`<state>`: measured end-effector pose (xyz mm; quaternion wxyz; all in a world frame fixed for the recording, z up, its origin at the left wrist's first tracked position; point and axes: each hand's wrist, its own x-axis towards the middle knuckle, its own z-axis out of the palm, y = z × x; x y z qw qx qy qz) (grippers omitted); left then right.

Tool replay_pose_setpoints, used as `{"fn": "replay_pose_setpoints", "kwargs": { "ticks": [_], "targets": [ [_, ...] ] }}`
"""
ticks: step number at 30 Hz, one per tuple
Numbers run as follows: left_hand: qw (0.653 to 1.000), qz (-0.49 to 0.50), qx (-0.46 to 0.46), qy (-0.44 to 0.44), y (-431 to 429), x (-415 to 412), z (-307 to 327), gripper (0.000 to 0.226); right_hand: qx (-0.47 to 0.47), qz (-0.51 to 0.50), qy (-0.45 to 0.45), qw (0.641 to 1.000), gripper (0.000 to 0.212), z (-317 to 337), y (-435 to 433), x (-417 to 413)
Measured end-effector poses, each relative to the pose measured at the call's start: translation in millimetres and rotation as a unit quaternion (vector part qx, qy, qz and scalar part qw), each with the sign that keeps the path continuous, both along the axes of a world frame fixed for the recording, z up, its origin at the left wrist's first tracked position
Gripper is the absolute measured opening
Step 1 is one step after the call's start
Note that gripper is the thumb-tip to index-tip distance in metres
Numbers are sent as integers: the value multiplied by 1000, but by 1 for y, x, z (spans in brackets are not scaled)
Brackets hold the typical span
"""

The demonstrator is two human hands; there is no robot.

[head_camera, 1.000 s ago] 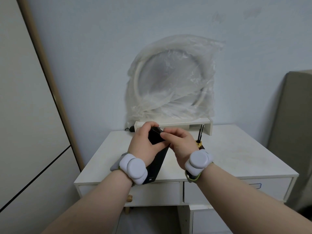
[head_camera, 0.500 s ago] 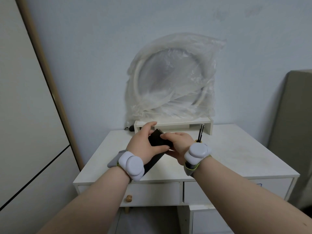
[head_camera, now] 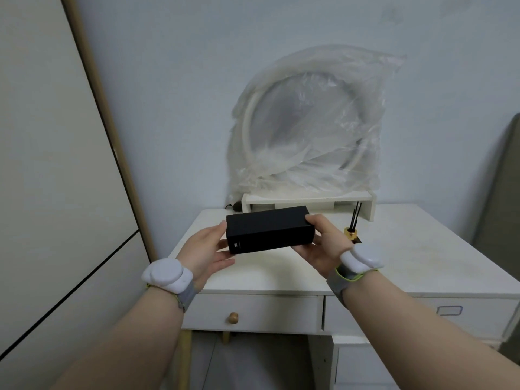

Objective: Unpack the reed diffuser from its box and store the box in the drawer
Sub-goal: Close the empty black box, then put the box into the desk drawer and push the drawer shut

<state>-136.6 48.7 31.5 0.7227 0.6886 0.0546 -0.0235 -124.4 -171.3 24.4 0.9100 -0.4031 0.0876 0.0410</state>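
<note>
Already unpacked, the diffuser (head_camera: pixel 351 231) stands on the desk (head_camera: pixel 416 257) just behind the right hand (head_camera: pixel 320 247), its black reeds upright. Both hands hold the black box (head_camera: pixel 269 229) level above the desk, the left hand (head_camera: pixel 206 250) cupping one end, the right hand pinching the other between thumb and fingers. Both forearms reach forward, wrists bent inward. The drawer (head_camera: pixel 253 313) with the wooden knob is shut, so one hand must let go to open it; a one-handed grip on the smooth box could slip. A backward sweep of the right wrist could topple the diffuser.
</note>
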Motion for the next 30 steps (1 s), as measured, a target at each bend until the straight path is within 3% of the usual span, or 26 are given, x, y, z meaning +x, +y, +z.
{"fn": "replay_pose_setpoints", "kwargs": {
  "ticks": [4, 10, 14, 20, 25, 30],
  "targets": [
    [997, 3, -73, 24, 3, -8, -15, 23, -4, 21, 12, 1000, 9, -14, 3, -10],
    [995, 0, -91, 40, 11, -15, -54, 28, -45, 63, 45, 996, 18, -45, 3, -25],
    [994, 15, -103, 46, 18, -17, -73, 28, -102, 94, 57, 989, 12, -56, 3, -31],
    [990, 31, -131, 40, 27, -20, -105, 29, -117, 109, 37, 986, 36, -72, 10, -30],
    [988, 47, -117, 86, 28, -20, -142, 54, -95, 111, 23, 989, 18, -76, 14, -27],
    [989, 44, -74, 123, 23, -11, -178, 55, -80, 101, 20, 991, 12, -79, 15, -21]
  ]
}}
